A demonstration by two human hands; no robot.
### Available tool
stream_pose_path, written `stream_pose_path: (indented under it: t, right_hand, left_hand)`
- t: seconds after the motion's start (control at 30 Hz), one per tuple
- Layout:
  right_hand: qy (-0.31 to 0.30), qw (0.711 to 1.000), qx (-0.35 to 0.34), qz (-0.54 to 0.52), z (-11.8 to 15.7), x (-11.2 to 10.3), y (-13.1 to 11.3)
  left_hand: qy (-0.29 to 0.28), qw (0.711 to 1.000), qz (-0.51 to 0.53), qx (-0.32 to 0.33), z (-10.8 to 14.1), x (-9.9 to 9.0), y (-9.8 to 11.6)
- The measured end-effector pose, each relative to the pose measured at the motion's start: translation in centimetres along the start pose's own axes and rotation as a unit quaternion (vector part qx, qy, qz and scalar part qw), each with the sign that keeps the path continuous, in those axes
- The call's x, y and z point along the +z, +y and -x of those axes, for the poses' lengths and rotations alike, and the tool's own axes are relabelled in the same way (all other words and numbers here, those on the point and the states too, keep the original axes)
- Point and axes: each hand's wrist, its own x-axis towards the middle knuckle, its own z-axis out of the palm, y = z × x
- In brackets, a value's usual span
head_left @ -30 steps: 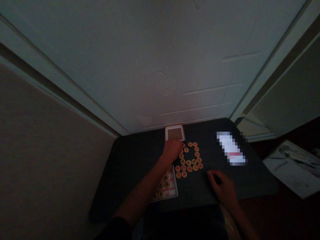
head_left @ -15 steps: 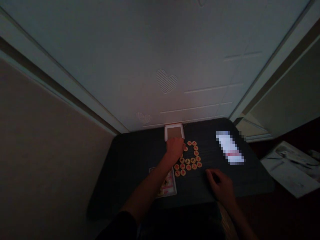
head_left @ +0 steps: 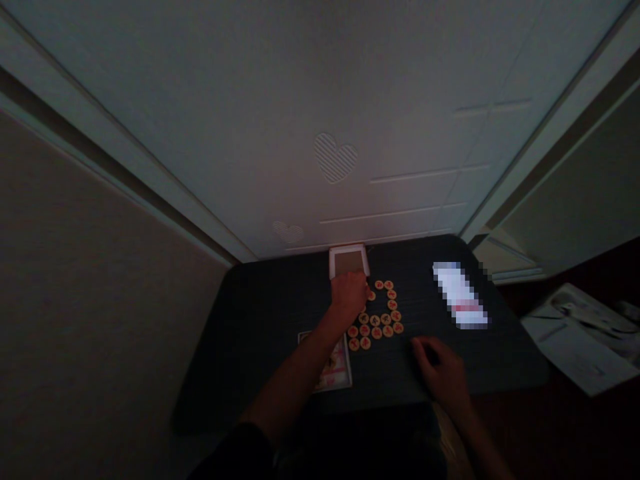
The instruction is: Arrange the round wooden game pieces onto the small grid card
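Note:
Several round wooden pieces with red or dark characters (head_left: 377, 333) lie on the dark table, forming rows at the bottom and a ring above. My left hand (head_left: 349, 293) reaches over the ring's left side, its fingers closed and bent down beside a piece; whatever they pinch is too small and hidden to name. Behind that hand stands an open white box part with a brown inside (head_left: 349, 260). A shallow tray with pink and white contents (head_left: 336, 373) lies partly under my left forearm. My right hand (head_left: 443, 370) rests at the table's front right, fingers curled, their grip unclear.
A bright, pixelated flat object (head_left: 460, 295) lies on the right of the dark table (head_left: 240, 333). A pale panel with heart reliefs (head_left: 335, 158) rises behind the table's back edge. White items (head_left: 583, 340) sit low at the right, beyond the table.
My left hand has shifted very slightly, still over the ring's left side. My right hand has stayed where it was. The view has moved a little.

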Motion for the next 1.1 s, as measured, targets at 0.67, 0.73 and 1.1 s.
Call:
stream_pose_path:
  t: [0.67,0.73,1.1]
  right_hand:
    - [-0.012,0.999,0.037,-0.021,0.6,-0.6,-0.1]
    - [-0.02,0.999,0.035,-0.018,0.8,-0.6,0.1]
    - [-0.053,0.993,-0.095,0.052,2.4,0.8,-0.5]
  left_hand:
    - [-0.046,0.976,0.033,0.213,12.5,3.3,4.9]
    - [-0.04,0.975,0.024,0.216,12.6,4.0,4.9]
    - [0.033,0.971,0.177,0.158,15.1,3.3,0.2]
